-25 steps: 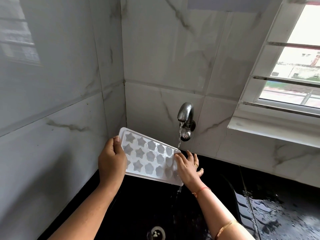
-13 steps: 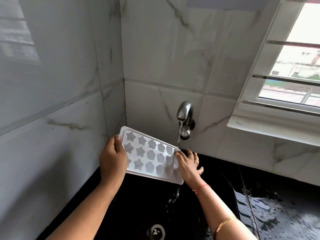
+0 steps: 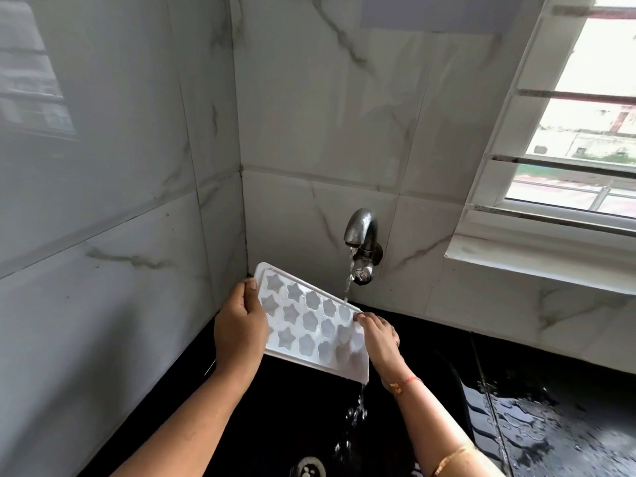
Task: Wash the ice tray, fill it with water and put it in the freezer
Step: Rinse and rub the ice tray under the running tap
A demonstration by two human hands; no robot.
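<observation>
Head view: white ice tray held tilted over the black sink, high end toward the wall corner, low end under the tap. Left hand clamped on the high short end, thumb lying on the rim, fingers hidden behind. Right hand pinching the far corner of the low end, fingertips on the top edge, just beside where the stream of water lands. Runoff spilling from the low near corner in broken drops toward the drain. Star and flower pockets facing up, with water sheeting over the low ones; impossible to tell how much sits in each. Probably thin moulded plastic: light when empty, a little springy if twisted, noticeably heavier and sloshy once filled. Wet rim likely slick, so best gripped at both short ends, thumbs on the flat border and fingers beneath, never inside the pockets. Must be levelled before filling, then carried flat and slow to the freezer. Wet black bench at right, covered in droplets, a poor place for a full tray to slide. Washing seemingly under way; filling and freezing not yet done.
</observation>
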